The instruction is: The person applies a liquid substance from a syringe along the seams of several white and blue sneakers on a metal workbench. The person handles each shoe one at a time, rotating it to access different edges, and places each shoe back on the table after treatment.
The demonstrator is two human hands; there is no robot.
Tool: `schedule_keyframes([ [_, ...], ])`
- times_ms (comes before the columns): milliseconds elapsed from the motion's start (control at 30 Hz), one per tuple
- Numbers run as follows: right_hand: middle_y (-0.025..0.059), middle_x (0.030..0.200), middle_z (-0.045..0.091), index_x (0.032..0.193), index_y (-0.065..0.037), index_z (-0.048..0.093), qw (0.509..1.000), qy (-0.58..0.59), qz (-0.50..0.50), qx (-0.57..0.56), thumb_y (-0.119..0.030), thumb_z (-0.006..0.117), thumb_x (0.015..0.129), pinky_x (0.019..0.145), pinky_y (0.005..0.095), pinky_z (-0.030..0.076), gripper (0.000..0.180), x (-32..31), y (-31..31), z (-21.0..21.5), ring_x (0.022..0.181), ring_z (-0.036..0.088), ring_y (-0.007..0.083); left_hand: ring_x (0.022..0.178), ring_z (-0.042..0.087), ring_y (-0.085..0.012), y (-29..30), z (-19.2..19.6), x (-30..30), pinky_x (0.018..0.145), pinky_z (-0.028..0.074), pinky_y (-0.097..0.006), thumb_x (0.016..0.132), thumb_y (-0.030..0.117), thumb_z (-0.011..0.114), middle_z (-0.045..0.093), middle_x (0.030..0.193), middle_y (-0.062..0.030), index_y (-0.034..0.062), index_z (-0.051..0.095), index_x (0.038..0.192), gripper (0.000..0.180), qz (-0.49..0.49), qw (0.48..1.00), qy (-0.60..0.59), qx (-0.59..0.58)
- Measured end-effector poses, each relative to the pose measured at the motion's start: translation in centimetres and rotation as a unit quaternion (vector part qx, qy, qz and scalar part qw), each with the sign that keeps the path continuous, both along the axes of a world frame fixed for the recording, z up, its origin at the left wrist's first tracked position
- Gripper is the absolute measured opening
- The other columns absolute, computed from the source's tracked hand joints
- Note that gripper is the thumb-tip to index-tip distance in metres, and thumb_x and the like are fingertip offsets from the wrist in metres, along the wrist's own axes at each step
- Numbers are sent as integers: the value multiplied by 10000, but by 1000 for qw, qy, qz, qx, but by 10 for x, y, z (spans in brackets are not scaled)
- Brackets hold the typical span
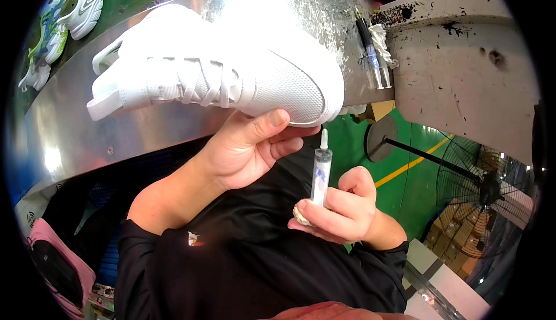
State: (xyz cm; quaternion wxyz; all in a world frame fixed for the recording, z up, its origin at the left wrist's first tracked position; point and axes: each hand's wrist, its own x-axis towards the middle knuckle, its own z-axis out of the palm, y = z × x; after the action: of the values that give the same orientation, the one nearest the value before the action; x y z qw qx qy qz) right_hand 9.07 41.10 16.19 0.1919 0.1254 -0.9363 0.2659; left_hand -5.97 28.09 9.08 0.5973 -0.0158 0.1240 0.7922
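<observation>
Now a white sneaker (220,65) is held up, with a syringe (320,172) under its toe.

Left hand (246,146) grips the sole from below, fingers closed on it; right hand (341,210) is wrapped around the syringe and a small cloth (301,214). I think the tip should be kept steady near the sole edge.

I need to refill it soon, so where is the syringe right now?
In the head view, the syringe stands upright in the right hand, right of centre, its tip just below the toe of the white shoe.
</observation>
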Motion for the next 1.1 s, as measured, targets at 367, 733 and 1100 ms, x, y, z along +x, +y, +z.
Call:
schedule_keyframes([
  [367,-30,767,594,911,-139,658,996,41,-66,33,-256,798,610,656,316,326,352,-13,24,-20,695,399,192,1106,551,-372,-107,-15,16,969,417,-540,737,173,648,545,1230,-209,-24,454,1290,619,61,994,-18,-90],
  [733,22,855,607,1042,-127,635,992,17,-120,-40,-282,752,641,773,343,339,446,-88,42,-81,784,437,240,1213,490,-278,-108,22,-82,1030,391,-404,707,119,701,479,1310,-184,-64,290,1367,799,173,907,273,-271],
  [1100,68,928,620,1074,-59,619,989,1,-141,-47,-225,760,638,831,356,362,487,-93,31,-91,892,442,264,857,638,-277,-41,-4,-183,734,547,-369,842,52,605,549,958,-144,27,388,1057,306,234,861,357,-278],
])
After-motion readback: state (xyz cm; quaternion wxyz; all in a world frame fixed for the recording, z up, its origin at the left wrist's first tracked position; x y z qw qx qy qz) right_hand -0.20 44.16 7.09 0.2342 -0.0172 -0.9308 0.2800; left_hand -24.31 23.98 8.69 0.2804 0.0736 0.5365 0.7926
